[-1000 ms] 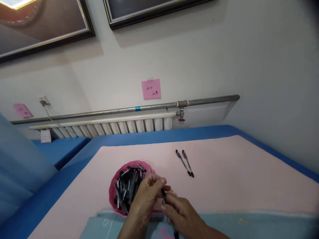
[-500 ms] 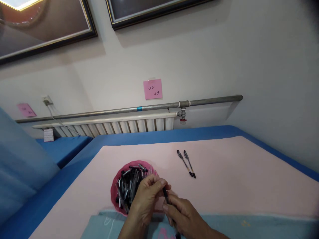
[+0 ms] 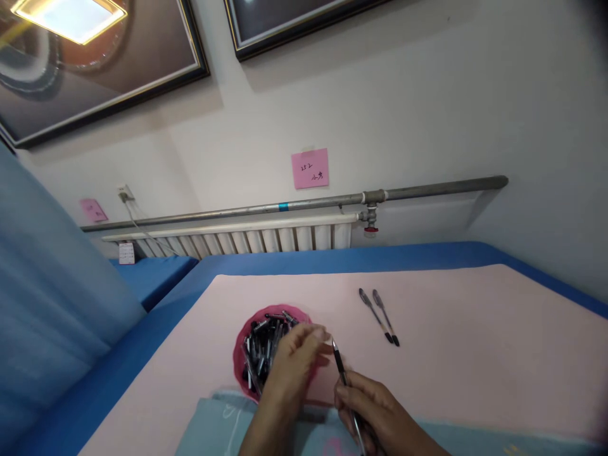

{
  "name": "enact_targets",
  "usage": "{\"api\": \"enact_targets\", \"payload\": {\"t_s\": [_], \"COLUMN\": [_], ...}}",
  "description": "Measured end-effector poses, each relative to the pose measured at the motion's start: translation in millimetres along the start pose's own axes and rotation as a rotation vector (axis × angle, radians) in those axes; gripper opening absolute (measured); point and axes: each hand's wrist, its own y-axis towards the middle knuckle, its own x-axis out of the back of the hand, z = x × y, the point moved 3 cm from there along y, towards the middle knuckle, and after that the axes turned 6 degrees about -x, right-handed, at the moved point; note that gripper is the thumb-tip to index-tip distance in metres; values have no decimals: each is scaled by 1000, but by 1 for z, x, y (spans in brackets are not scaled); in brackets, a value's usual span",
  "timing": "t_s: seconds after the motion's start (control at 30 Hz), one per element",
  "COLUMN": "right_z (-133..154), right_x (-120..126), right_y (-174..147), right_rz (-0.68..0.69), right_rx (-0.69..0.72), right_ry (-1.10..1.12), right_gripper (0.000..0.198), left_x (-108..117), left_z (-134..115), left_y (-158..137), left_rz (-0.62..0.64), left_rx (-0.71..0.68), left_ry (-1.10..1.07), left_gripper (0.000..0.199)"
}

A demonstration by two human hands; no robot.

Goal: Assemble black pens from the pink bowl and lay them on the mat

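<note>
Low in view, the right hand [image 3: 375,408] pinches one black pen [image 3: 339,364] between thumb and fingers, its bare tip slanting up and away. Beside that tip the left hand [image 3: 297,354] is bent inward, thumb and fingertips drawn together; blur hides whether they grip anything. The left hand and forearm block the right part of a pink bowl [image 3: 239,348], heaped with pens [image 3: 261,345] too jumbled to count. Farther off, to the right, two capped pens [image 3: 375,315] lie nearly side by side on a pink sheet [image 3: 465,342]. A teal cloth [image 3: 216,424] crosses the near edge. Beyond are a blue curtain [image 3: 52,297] at left, one radiator [image 3: 270,240], one pipe [image 3: 213,217], two pink notes [image 3: 310,169] and two large frames [image 3: 199,66].
</note>
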Motion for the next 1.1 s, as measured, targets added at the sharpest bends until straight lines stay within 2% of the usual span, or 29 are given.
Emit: {"api": "enact_targets", "payload": {"t_s": [0.07,0.2,0.33,0.7,0.8,1.0,1.1], "right_z": [2,5,5,3,5,5,5], "right_x": [1,2,2,3,3,3,3], "right_y": [-1,-1,-1,0,0,-1,-1], "right_rz": [-36,-58,-34,-26,-29,-33,-13], "right_rx": [-40,-80,-79,-66,-57,-52,-51], "right_ry": [12,36,32,11,-13,-52,-55], "right_gripper": [30,29,29,33,32,29,32], "left_x": [22,70,98,117,120,113,107], "left_z": [-9,-23,-27,-38,-35,-29,-29], "left_y": [5,10,11,4,5,9,9], "left_rz": [-182,-475,-576,-684,-646,-465,-409], "left_rx": [-90,-142,-165,-161,-132,-69,-43], "left_ry": [72,79,87,206,403,926,1068], "left_gripper": [31,32,35,27,24,17,16]}}
